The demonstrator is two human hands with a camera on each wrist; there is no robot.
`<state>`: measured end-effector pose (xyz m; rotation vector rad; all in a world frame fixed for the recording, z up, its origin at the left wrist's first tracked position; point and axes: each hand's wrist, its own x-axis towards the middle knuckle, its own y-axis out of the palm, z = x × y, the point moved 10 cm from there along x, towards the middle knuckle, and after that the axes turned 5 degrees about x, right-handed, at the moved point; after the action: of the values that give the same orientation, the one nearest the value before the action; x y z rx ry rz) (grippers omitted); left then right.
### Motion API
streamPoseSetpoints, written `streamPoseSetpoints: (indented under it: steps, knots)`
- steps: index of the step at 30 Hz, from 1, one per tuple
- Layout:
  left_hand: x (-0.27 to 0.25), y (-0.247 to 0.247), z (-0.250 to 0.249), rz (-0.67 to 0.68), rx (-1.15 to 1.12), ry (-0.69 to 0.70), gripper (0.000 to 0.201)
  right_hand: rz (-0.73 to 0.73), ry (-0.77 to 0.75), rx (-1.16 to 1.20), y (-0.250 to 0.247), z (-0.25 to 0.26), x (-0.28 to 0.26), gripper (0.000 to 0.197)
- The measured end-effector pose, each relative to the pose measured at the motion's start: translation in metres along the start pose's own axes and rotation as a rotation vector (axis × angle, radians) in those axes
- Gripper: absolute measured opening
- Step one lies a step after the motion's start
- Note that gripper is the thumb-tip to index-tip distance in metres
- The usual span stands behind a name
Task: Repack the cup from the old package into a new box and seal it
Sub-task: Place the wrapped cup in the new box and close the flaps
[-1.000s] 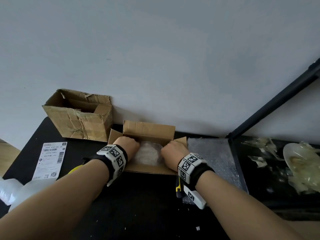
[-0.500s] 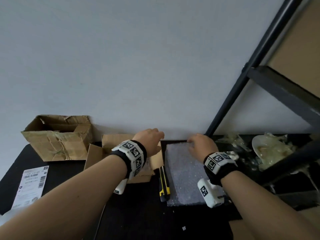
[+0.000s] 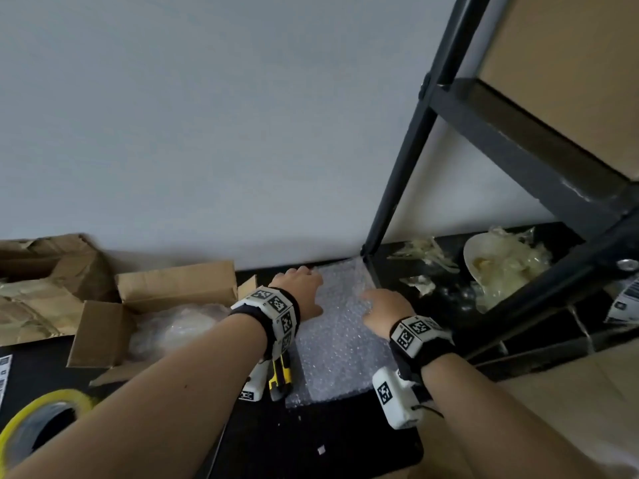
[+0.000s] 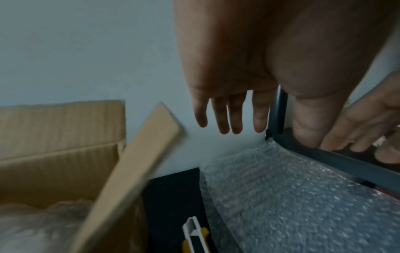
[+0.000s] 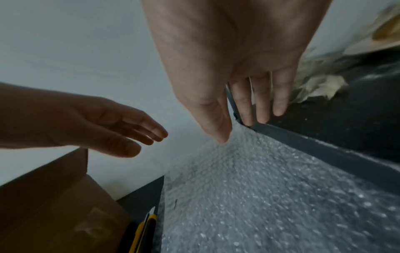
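The cup itself cannot be made out: only a pale bundle of wrap [image 3: 176, 331] is seen inside the open new box [image 3: 173, 299] at centre left of the head view, and what it encloses is hidden. The old package [image 3: 41, 288] is cut off by the left edge, and a tape roll [image 3: 38, 423] by the lower left corner. The bundle lies to the left of both hands, apart from them.

The left hand [image 3: 301, 290] and right hand [image 3: 385, 311] are held over a sheet of bubble wrap [image 3: 339, 357] at centre frame, near each other but not touching. From the head view, contact with the sheet cannot be judged. In the left wrist view the left fingers [image 4: 220, 118] are shown extended and spread, holding nothing, above the sheet. In the right wrist view the right thumb [image 5: 216, 125] is seen reaching the sheet's far corner beside the dark shelf frame [image 5: 324, 149], the fingers straight. A yellow utility knife [image 3: 280, 375] is partly covered by the left wrist.
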<state>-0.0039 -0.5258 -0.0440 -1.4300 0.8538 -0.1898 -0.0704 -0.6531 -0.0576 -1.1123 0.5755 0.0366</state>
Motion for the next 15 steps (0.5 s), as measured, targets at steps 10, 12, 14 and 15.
streamPoseSetpoints:
  steps: [10,12,14,15]
  knots:
    - [0.063,0.018,0.009,0.040,-0.124,-0.130,0.064,0.115,-0.017,0.030,0.048,-0.007,0.048,0.055]
    - [0.071,0.021,0.017,0.026,-0.135,-0.172,0.063,0.109,-0.022,0.033,0.046,-0.007,0.055,0.055]
    - [0.075,0.024,0.023,0.021,-0.133,-0.209,0.061,0.118,-0.026,0.037,0.045,-0.006,0.060,0.055]
    - [0.077,0.027,0.024,0.035,-0.126,-0.216,0.059,0.123,-0.030,0.036,0.046,-0.005,0.061,0.055]
